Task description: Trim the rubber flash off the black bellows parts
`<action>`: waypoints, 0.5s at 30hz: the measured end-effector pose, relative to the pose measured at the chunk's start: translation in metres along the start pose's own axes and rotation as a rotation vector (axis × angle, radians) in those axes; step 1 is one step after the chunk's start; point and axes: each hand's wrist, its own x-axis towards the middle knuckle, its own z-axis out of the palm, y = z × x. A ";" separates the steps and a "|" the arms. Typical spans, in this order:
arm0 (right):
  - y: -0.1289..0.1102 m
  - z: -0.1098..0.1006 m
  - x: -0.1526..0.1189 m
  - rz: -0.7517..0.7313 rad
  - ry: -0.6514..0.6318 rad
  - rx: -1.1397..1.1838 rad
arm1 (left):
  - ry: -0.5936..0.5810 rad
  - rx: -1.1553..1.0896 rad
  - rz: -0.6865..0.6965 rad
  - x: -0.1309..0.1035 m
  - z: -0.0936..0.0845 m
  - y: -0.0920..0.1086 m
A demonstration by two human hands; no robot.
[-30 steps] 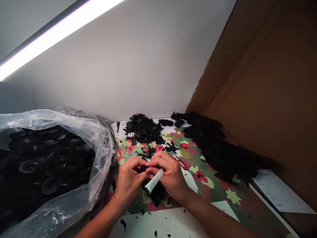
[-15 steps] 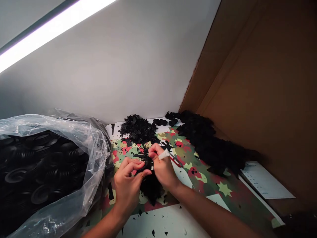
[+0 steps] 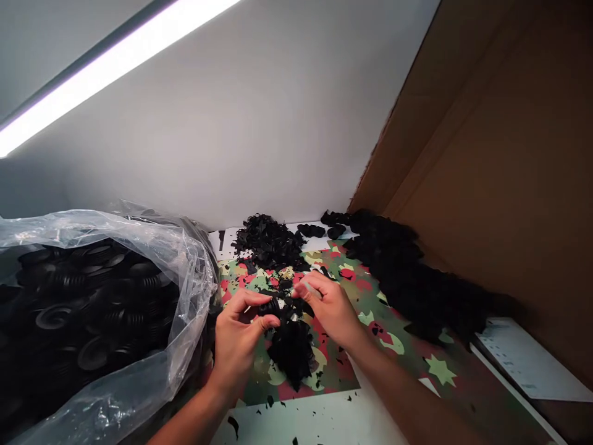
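Observation:
My left hand (image 3: 238, 324) pinches a small black ribbed rubber bellows (image 3: 270, 307) between thumb and fingers. Just to its right, my right hand (image 3: 327, 303) is closed with the fingertips together; something pale shows at the fingers, but what they grip I cannot make out. A small gap separates the two hands. Beneath them lies a heap of black rubber trimmings (image 3: 293, 352) on a camouflage-patterned sheet (image 3: 338, 371).
On the left stands a clear plastic bag (image 3: 192, 278) full of black ribbed rubber parts (image 3: 111, 309). A pile of black scraps (image 3: 269, 244) sits at the back. More black pieces (image 3: 417, 278) line the cardboard wall (image 3: 500, 185), near a white paper (image 3: 537, 358).
My right hand has drawn back to the right, away from the bellows, and turned. My left hand still holds the bellows. The view has shifted slightly left.

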 end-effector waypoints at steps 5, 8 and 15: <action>-0.022 0.007 -0.014 0.073 -0.165 0.160 | -0.063 0.001 -0.052 -0.002 -0.001 -0.003; -0.028 0.008 -0.016 0.077 -0.137 0.208 | -0.081 -0.031 -0.041 0.000 -0.001 -0.004; -0.031 0.003 -0.017 0.108 -0.123 0.336 | -0.076 -0.141 -0.004 0.004 0.002 0.000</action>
